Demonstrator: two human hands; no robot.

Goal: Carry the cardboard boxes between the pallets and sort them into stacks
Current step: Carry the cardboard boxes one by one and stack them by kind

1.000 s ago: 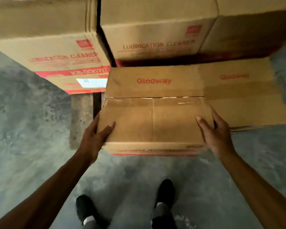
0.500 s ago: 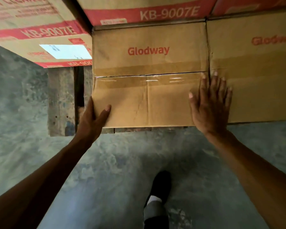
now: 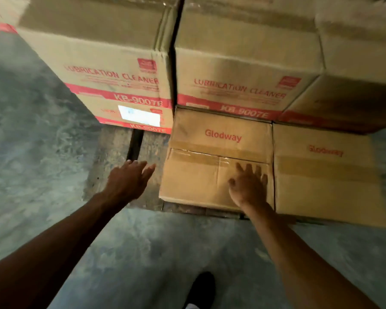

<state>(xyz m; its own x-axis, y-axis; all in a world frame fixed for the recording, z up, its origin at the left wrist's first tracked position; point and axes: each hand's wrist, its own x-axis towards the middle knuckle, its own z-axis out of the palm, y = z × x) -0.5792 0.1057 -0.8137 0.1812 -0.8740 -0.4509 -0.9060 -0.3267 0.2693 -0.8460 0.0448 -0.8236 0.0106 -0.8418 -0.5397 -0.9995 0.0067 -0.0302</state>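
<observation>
A flat "Glodway" cardboard box (image 3: pixel 201 166) sits on the wooden pallet (image 3: pixel 114 161), tight against a second Glodway box (image 3: pixel 321 175) on its right. My right hand (image 3: pixel 247 186) lies flat on the near right part of the first box's top, fingers spread. My left hand (image 3: pixel 127 179) hovers open over the bare pallet boards just left of that box, touching nothing. Behind both low boxes stand taller "Lubrication Cleaner KB-9007E" boxes: a left one (image 3: pixel 112 70) and a right one (image 3: pixel 236 72).
Grey concrete floor (image 3: pixel 31 141) spreads to the left and in front of the pallet. My dark shoe (image 3: pixel 201 288) stands on the floor below the box. A further brown box (image 3: pixel 352 94) fills the upper right.
My left hand has let go of the box's left edge and drifted out over the pallet. My right hand stays flat on the box top. The view has tilted up, showing more of the tall boxes.
</observation>
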